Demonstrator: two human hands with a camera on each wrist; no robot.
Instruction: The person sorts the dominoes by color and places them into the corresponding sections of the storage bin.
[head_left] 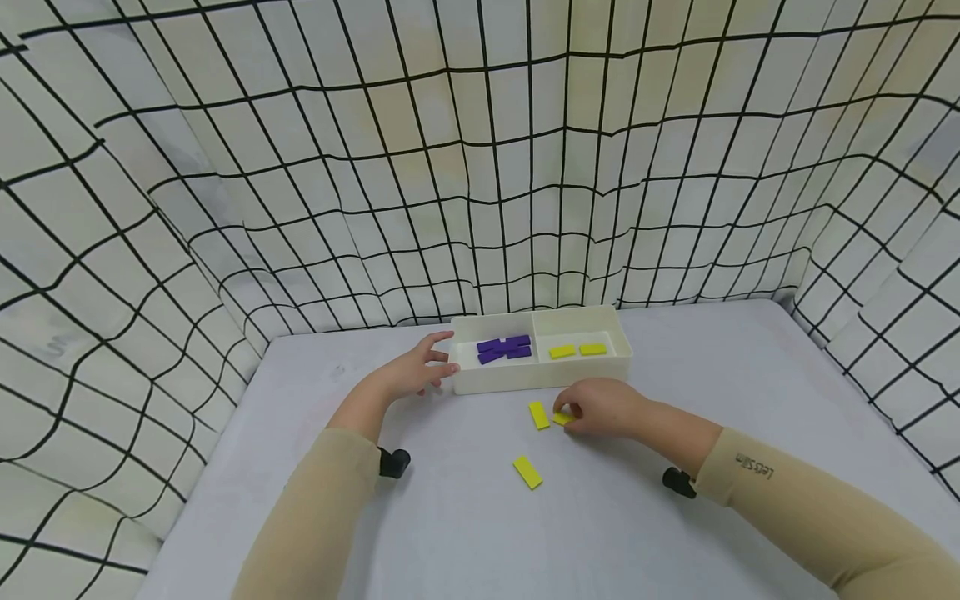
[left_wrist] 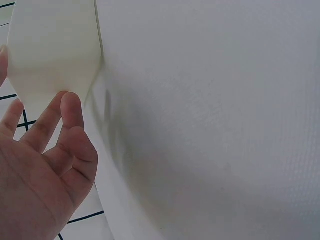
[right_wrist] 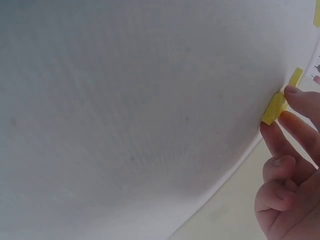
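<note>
Box (head_left: 542, 380) — purple tiles (head_left: 517, 342), yellow pair (head_left: 562, 352), right grip (head_left: 606, 407) pinching yellow tile (right_wrist: 273, 108), left grip (head_left: 407, 373) loose

White, black-gridded curtain (head_left: 495, 175) around the back and both sides of a pale tabletop (head_left: 457, 525).

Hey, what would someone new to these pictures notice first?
Probably the black-gridded backdrop rising behind and beside the table. Then the white box near the table's far edge, purple pieces in its left compartment and two yellow pieces in its right. Just in front, the right hand pinches another yellow piece.
</note>
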